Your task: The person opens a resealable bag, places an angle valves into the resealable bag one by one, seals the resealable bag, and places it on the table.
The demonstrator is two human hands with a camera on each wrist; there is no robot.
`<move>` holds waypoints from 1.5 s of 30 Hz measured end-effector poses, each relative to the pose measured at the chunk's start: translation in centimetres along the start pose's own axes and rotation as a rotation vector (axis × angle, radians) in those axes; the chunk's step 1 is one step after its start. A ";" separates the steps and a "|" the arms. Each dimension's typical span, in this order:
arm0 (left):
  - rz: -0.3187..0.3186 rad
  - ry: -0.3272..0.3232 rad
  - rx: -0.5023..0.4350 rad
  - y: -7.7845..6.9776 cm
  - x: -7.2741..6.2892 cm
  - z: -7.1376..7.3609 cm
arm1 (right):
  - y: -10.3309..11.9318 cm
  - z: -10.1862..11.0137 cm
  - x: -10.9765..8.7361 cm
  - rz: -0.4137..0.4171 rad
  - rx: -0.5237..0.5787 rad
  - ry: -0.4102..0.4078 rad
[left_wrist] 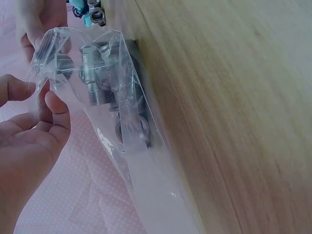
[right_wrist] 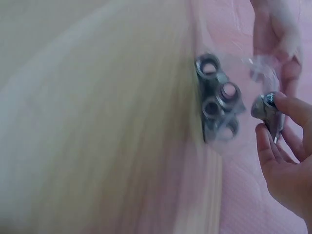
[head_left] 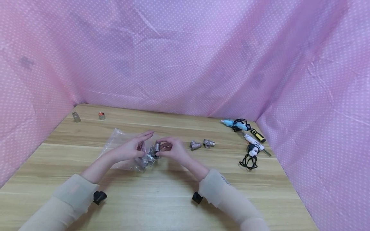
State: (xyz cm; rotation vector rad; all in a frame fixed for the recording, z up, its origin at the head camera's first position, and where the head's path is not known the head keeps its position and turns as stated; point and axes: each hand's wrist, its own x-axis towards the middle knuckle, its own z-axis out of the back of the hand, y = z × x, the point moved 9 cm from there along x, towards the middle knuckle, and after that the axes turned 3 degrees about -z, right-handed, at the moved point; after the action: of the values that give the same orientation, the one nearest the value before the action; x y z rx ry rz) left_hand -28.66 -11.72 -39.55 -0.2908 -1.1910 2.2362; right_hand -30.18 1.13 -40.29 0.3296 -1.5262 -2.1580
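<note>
Right hand [head_left: 170, 150] grip pinching small grey metal fitting [head_left: 157, 147] | left hand [head_left: 131, 149] grip pinching clear plastic bag [left_wrist: 122, 112] mouth | risk: fitting slipping onto counter [head_left: 162, 199], thin fingertip hold.

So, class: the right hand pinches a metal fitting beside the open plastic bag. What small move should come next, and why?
Probably set the fitting down beside the two loose ones: the right hand pinches it clear of the bag, which the left hand holds.
</note>
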 end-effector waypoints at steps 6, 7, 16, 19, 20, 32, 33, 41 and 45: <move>-0.015 -0.002 -0.018 0.1 0.2 0.0 | -0.9 -0.7 0.9 -0.004 -0.022 -0.106; -0.016 0.000 -0.023 0.1 0.2 0.0 | -0.9 -0.8 1.0 -0.008 -0.042 -0.120; -0.048 0.004 0.049 -0.4 0.6 -0.1 | -0.7 -1.2 1.4 0.012 -0.344 -0.215; -0.043 0.010 0.045 -0.4 0.7 -0.2 | -0.7 -1.6 1.6 0.055 -0.384 -0.181; -0.041 0.010 0.041 -0.4 0.7 -0.2 | -0.7 -1.7 1.6 0.069 -0.386 -0.159; -0.016 0.014 -0.012 0.0 0.4 -0.2 | -1.2 -0.9 0.8 0.042 -0.314 -0.022; -0.017 0.012 -0.011 0.0 0.4 -0.2 | -1.1 -0.6 0.7 0.049 -0.317 -0.020; -0.020 0.007 -0.002 0.0 0.3 -0.1 | 0.3 2.9 -0.6 0.099 -0.335 -0.001; -0.020 0.006 0.005 -0.1 0.3 -0.1 | 0.8 4.8 -1.2 0.128 -0.362 -0.005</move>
State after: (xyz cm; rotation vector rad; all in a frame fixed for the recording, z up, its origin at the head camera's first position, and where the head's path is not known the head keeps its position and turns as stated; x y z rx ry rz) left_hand -28.84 -11.42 -39.48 -0.2823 -1.1799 2.2199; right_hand -31.14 5.49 -37.92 0.1013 -1.0950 -2.2750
